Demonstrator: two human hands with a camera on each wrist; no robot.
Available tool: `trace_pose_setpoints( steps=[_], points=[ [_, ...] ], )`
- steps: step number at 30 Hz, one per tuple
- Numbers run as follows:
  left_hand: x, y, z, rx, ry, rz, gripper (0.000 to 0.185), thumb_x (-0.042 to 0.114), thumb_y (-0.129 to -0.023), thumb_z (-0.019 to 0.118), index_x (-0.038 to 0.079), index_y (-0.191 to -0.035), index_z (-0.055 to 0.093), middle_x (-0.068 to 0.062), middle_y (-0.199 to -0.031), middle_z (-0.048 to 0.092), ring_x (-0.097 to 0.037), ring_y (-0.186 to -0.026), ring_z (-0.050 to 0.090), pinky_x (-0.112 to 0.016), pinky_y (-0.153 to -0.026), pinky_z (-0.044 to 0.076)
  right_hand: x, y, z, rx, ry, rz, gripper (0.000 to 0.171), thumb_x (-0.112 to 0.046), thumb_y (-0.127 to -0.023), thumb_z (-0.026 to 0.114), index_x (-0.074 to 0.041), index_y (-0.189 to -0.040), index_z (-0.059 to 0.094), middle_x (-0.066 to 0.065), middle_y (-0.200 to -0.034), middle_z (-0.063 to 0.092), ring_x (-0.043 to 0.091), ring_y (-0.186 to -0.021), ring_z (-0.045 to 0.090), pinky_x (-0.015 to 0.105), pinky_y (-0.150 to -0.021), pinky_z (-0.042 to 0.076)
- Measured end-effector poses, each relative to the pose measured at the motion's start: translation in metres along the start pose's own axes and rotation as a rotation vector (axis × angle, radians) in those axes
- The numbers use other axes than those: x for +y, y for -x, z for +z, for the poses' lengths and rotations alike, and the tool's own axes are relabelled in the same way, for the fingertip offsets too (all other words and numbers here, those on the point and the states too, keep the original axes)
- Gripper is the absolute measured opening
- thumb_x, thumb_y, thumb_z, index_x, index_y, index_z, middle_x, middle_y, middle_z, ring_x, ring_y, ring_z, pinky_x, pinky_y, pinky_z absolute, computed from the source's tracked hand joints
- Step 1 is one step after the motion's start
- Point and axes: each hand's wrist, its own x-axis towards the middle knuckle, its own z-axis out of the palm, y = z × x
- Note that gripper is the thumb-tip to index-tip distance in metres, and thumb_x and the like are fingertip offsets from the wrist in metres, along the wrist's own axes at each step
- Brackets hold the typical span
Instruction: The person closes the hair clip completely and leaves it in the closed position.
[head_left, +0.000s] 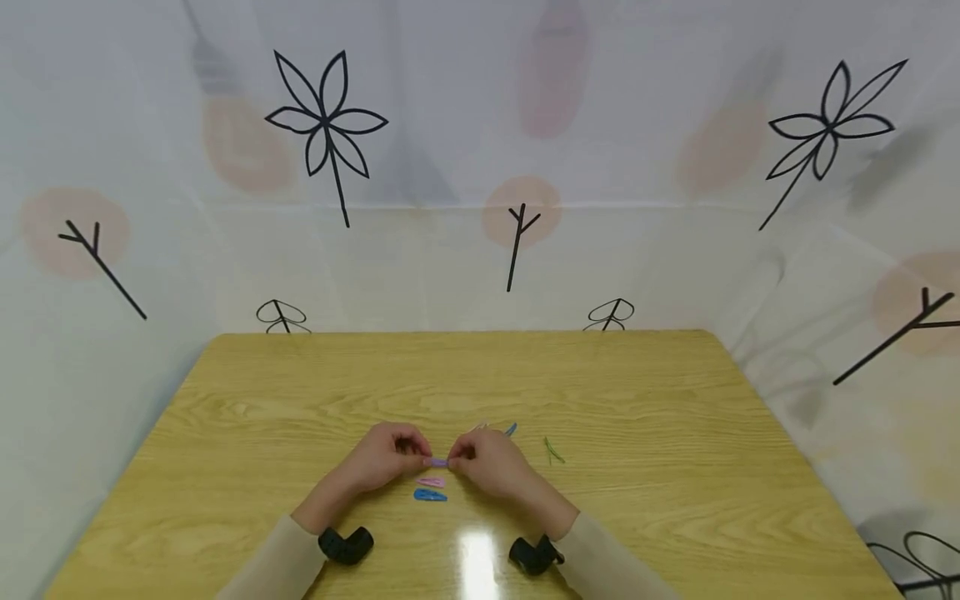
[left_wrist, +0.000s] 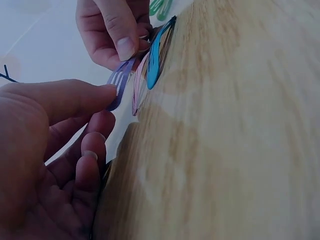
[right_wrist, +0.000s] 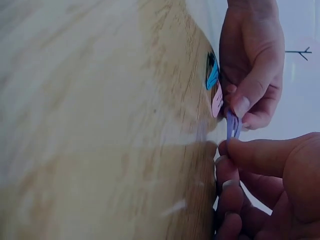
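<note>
Just below the middle of the head view, the left hand (head_left: 386, 460) and the right hand (head_left: 491, 461) meet over the wooden desk (head_left: 675, 400), each pinching one end of a small purple hair clip (head_left: 437, 462) between thumb and fingers (left_wrist: 97, 95). The clip sits held just above the desk surface, level between the two hands. In the left wrist view the purple clip (left_wrist: 120, 85) runs from the near thumb tip up to the other hand's fingers in the upper left of the frame.

Directly below it in the head view, a pink hair clip (head_left: 431, 481) lies flat on the desk, and a blue hair clip (head_left: 430, 495) lies just beneath that. Right of the hands lies a green clip (head_left: 553, 451); another blue clip (head_left: 511, 429) sits just above the right hand.
</note>
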Motion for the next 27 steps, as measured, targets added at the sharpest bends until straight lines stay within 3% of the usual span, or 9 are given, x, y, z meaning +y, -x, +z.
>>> trace_pose_setpoints(
  steps=[12,19,27],
  points=[
    [0.001,0.000,-0.002,-0.040,0.023,0.023,0.009,0.013,-0.086,0.079,0.014,-0.088,0.071,0.003,-0.075,0.061,-0.011,-0.065,0.055,-0.025,-0.060,0.046,0.003,-0.003,0.005,-0.012,-0.022,-0.008,0.005,-0.018,-0.092,0.072,-0.018,-0.087,0.074,-0.014,-0.072,0.059,0.004,-0.063,0.052,0.026,-0.061,0.044],
    [0.001,0.000,-0.004,-0.062,0.054,0.013,0.009,0.014,-0.087,0.078,0.011,-0.092,0.071,0.001,-0.079,0.063,-0.014,-0.070,0.057,-0.026,-0.064,0.047,0.007,-0.002,0.002,-0.031,-0.136,0.025,0.007,-0.019,-0.093,0.072,-0.016,-0.097,0.076,-0.011,-0.083,0.064,0.007,-0.076,0.056,0.029,-0.071,0.047],
    [0.006,0.001,-0.005,-0.057,0.093,0.016,0.009,0.012,-0.090,0.073,0.008,-0.098,0.072,-0.002,-0.088,0.065,-0.017,-0.079,0.056,-0.027,-0.071,0.046,0.007,0.002,-0.010,0.011,-0.242,0.081,0.010,-0.013,-0.095,0.069,-0.014,-0.101,0.076,-0.006,-0.095,0.066,0.013,-0.085,0.057,0.034,-0.076,0.047]
  ],
)
